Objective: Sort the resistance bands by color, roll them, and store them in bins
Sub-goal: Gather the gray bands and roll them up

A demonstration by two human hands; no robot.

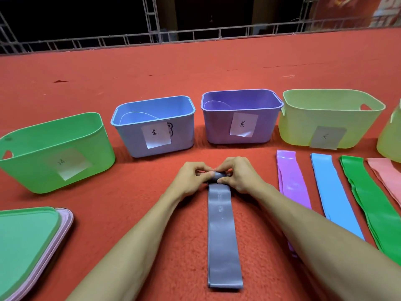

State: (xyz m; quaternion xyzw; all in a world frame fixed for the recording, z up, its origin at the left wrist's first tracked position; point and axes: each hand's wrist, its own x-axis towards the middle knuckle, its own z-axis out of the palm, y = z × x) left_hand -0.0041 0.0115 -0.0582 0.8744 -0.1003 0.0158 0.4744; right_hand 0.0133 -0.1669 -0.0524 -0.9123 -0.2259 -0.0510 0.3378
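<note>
A grey resistance band lies flat on the red carpet, running away from me. Its far end is curled into a small roll pinched between my left hand and my right hand. To the right lie flat bands side by side: purple, blue, green and pink. Behind them stands a row of labelled bins: green, blue, purple and pale yellow-green.
A stack of bin lids, green on top of pink, lies at the near left. Part of another pale bin shows at the right edge. A metal railing borders the far edge of the carpet.
</note>
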